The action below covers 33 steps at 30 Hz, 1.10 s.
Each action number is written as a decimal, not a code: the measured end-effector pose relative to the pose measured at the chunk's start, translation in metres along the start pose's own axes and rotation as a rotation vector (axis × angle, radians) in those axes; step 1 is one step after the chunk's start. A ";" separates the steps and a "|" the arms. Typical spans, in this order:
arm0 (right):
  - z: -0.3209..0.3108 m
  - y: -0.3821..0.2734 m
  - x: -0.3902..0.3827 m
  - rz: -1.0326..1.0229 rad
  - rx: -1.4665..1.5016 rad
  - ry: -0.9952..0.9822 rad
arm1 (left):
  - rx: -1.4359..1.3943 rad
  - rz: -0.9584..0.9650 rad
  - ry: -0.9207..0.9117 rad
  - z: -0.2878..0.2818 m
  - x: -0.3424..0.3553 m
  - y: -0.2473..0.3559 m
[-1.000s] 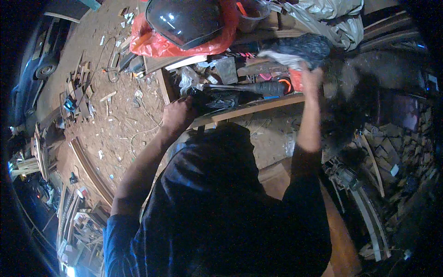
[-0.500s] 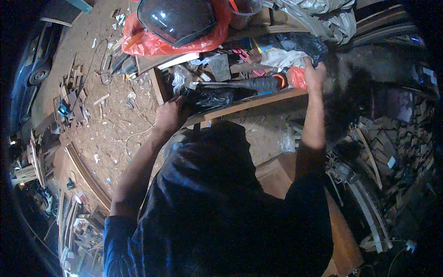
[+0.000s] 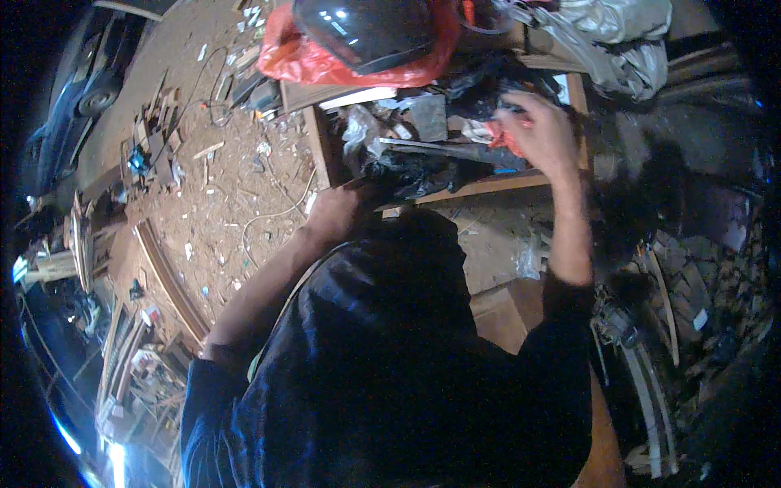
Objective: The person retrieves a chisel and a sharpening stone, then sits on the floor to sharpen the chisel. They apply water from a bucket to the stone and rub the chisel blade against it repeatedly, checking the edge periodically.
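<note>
I see a red plastic bag at the top of the cluttered wooden tray, a dark helmet resting on it, and crumpled grey sheeting at the tray's far right corner. My right hand lies over a red-handled tool in the tray, fingers curled down on its red end. My left hand sits at the tray's near edge beside a black bag; I cannot tell how its fingers are set.

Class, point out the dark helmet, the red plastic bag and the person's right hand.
dark helmet (image 3: 366, 28), head view, glossy shell.
red plastic bag (image 3: 305, 58), head view, left bulge.
right hand (image 3: 538, 134), head view, back of hand.
</note>
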State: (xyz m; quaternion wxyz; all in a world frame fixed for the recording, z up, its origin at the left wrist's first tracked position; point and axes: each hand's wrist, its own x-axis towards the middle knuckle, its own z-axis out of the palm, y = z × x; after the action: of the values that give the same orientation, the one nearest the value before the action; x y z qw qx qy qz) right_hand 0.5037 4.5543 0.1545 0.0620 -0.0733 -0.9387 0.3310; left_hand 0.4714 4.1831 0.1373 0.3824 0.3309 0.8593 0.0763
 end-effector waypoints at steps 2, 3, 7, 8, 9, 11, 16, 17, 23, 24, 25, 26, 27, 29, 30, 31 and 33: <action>-0.016 -0.022 -0.002 0.022 -0.098 0.049 | -0.031 0.060 0.076 0.010 0.001 -0.009; -0.015 -0.026 -0.002 -0.014 -0.122 0.066 | -0.058 0.068 0.077 0.013 0.000 -0.011; 0.042 0.001 -0.028 -0.184 -0.094 -0.298 | -0.093 0.109 0.086 0.014 0.002 -0.012; 0.056 0.014 -0.035 -0.256 -0.213 -0.323 | -0.082 0.113 0.093 0.014 0.003 -0.014; 0.065 0.024 -0.039 -0.331 -0.325 -0.346 | -0.059 0.065 0.074 0.012 0.003 -0.015; 0.066 0.040 -0.036 -0.127 -0.342 -0.502 | -0.018 -0.012 0.033 0.001 0.005 -0.017; 0.031 0.030 -0.024 -0.104 -0.335 -0.490 | -0.454 -0.077 0.503 0.005 0.018 -0.074; 0.020 0.029 -0.022 -0.105 -0.311 -0.464 | -0.544 -0.091 0.641 0.016 0.024 -0.088; -0.019 0.031 -0.012 -0.082 -0.252 -0.388 | -0.905 -0.008 0.578 -0.026 0.034 -0.080; -0.019 0.035 -0.015 -0.081 -0.266 -0.372 | -0.917 -0.018 0.566 -0.026 0.036 -0.081; -0.020 0.039 -0.018 -0.059 -0.255 -0.367 | -0.926 -0.030 0.553 -0.026 0.037 -0.080; -0.021 0.043 -0.021 -0.038 -0.244 -0.364 | -0.912 -0.018 0.584 -0.026 0.038 -0.079; -0.021 0.047 -0.024 -0.019 -0.231 -0.361 | -0.896 -0.007 0.614 -0.025 0.038 -0.079; -0.023 0.056 -0.033 -0.045 -0.267 -0.337 | -0.871 0.043 0.615 -0.032 0.037 -0.069; -0.024 0.059 -0.037 -0.059 -0.285 -0.324 | -0.857 0.082 0.584 -0.036 0.038 -0.065; -0.026 0.063 -0.040 -0.097 -0.316 -0.334 | -0.842 0.119 0.555 -0.041 0.037 -0.059; -0.029 0.067 -0.046 -0.173 -0.381 -0.352 | -0.765 0.113 0.602 -0.043 0.039 -0.046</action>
State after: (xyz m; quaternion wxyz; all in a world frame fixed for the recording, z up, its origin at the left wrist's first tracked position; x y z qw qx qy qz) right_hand 0.5596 4.6156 0.1311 -0.0890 0.0555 -0.9832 0.1495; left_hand 0.3982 4.1780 0.1262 0.2065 0.1760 0.8229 0.4993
